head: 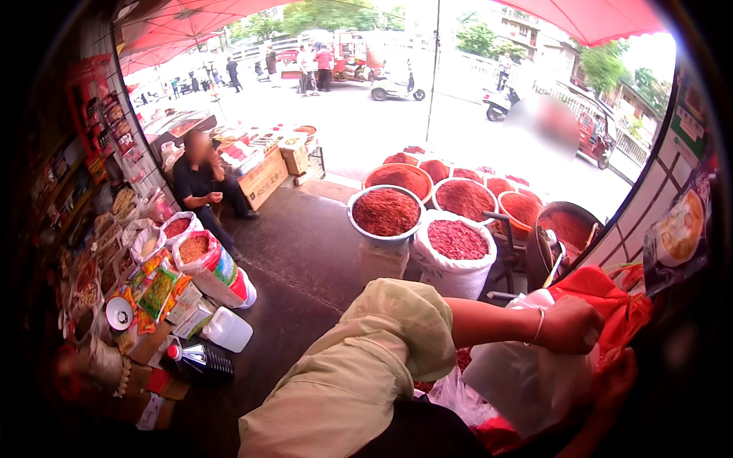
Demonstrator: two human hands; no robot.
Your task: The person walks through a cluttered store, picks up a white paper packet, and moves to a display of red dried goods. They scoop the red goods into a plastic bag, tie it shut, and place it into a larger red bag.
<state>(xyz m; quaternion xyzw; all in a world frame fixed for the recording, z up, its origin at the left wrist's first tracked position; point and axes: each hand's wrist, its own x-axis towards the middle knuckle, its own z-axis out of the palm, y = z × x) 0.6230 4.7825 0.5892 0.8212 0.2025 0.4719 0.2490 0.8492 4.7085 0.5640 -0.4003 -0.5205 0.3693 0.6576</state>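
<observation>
My left hand (572, 325), with a bangle at its wrist, reaches across to the right and is closed on a translucent plastic bag (527, 380). Red plastic bags (590, 286) hang just beyond and beside it. In shadow at the lower right, my right hand (617, 375) is close to the bags; its fingers are blurred and their hold cannot be told. Below my left forearm, dried red chillies (462, 359) show beside thin, crumpled plastic (458, 395).
Ahead stand a basin of red chilli flakes (386, 213), a white sack of dried chillies (455, 252) and a dark metal drum (538, 252). At left, a seated person (200, 177) is near sacks of goods, a white jug (228, 330) and a dark bottle (200, 359).
</observation>
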